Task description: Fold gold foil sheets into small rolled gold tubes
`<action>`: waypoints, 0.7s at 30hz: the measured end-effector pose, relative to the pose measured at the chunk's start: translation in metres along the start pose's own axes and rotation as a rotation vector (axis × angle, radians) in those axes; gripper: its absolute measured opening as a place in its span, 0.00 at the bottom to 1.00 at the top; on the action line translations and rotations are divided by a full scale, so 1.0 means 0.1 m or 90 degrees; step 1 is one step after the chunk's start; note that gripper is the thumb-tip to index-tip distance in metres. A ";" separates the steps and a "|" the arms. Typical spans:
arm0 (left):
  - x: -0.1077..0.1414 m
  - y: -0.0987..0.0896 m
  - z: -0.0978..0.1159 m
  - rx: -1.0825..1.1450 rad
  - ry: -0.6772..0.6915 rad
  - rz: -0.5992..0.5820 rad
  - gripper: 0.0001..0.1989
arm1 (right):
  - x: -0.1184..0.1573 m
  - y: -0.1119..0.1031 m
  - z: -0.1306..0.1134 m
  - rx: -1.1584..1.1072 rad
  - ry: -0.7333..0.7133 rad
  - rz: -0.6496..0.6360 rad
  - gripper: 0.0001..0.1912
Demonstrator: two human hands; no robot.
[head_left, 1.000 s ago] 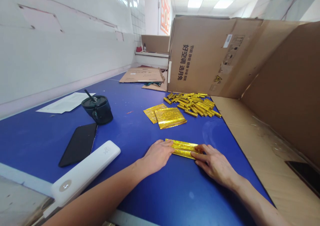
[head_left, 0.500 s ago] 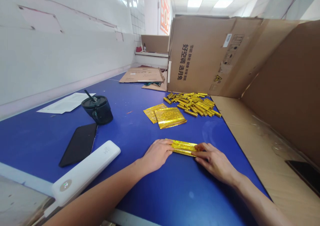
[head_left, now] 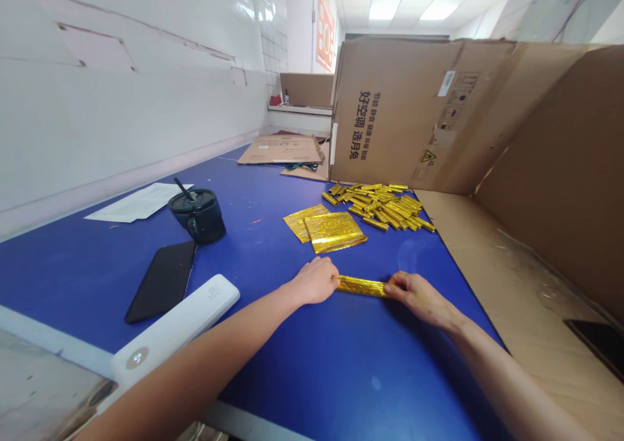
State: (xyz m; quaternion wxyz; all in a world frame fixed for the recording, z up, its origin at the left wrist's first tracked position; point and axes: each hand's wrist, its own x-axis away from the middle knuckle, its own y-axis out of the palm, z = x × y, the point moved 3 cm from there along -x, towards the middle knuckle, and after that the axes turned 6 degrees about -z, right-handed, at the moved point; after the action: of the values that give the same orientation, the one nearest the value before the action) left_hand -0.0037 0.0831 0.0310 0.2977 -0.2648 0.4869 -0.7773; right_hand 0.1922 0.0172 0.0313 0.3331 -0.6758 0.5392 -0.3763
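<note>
Gold foil strip (head_left: 363, 286), one, narrow and flattened: at the near middle of the blue worktop (head_left: 302, 363), stretched between both hands; contact with the surface below not possible to tell. Left hand (head_left: 318, 280): fingers curled in and narrow, pinched on the strip's left end. Right hand (head_left: 416, 296): thumb and fingers likewise pinched together, on the right end.

Just beyond the strip: gold foil stack (head_left: 335, 231), flat, overlapping a gold sheet (head_left: 298, 222) to its left. Farther back and to the right: pile of short gold rolls (head_left: 385, 208), heaped loosely, near a large printed cardboard box (head_left: 404, 122).

At left: dark lidded mug (head_left: 199, 216) with straw; black phone (head_left: 162, 280), lying just beside it; white oblong device (head_left: 180, 324), partly behind the left forearm; white paper (head_left: 136, 202), flat near the wall.
</note>
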 end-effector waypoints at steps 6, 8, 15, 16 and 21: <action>-0.13 -0.03 -0.02 -0.016 -0.054 -0.055 0.08 | -0.03 0.02 0.02 0.018 0.035 0.024 0.08; -0.15 -0.03 -0.03 -0.021 -0.064 -0.057 0.08 | -0.04 0.03 0.02 0.024 0.042 0.025 0.08; -0.14 -0.02 -0.05 -0.031 -0.085 -0.025 0.15 | -0.08 0.05 0.03 0.054 0.065 0.032 0.06; -0.13 -0.02 -0.05 -0.031 -0.087 -0.025 0.13 | -0.08 0.05 0.03 0.057 0.067 0.035 0.06; -0.12 -0.04 -0.05 -0.027 -0.083 -0.005 0.07 | -0.05 0.06 0.01 0.070 0.072 0.051 0.05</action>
State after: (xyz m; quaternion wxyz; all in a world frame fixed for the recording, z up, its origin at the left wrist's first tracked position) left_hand 0.0001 0.0964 0.0307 0.3200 -0.3229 0.4814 -0.7494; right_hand 0.1898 0.0209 0.0245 0.3532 -0.6120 0.5625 -0.4293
